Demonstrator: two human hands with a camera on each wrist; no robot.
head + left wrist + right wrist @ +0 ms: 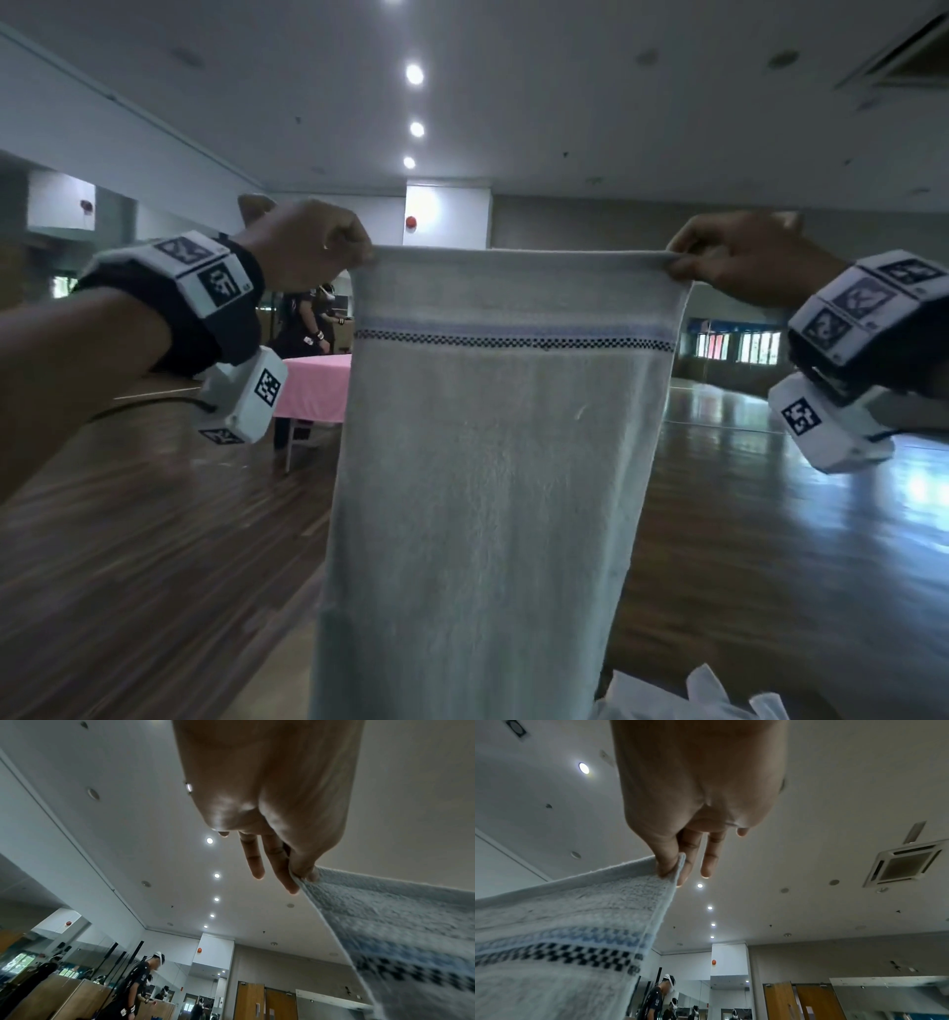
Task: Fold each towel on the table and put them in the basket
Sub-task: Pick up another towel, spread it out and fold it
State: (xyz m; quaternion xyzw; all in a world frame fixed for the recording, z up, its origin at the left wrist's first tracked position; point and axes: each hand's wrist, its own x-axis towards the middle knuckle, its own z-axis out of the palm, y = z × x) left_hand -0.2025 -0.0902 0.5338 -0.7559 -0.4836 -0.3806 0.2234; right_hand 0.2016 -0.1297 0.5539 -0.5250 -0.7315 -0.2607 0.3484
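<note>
White towel (482, 462) hangs pinched between both hands.

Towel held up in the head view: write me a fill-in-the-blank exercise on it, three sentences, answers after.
1. The left hand and the right hand each pinch a top ____ of the towel.
2. The towel hangs ____ from the two hands.
3. Near its top edge runs a dark ____ band under a pale blue stripe.

Missing words: corner; down; checkered
</note>
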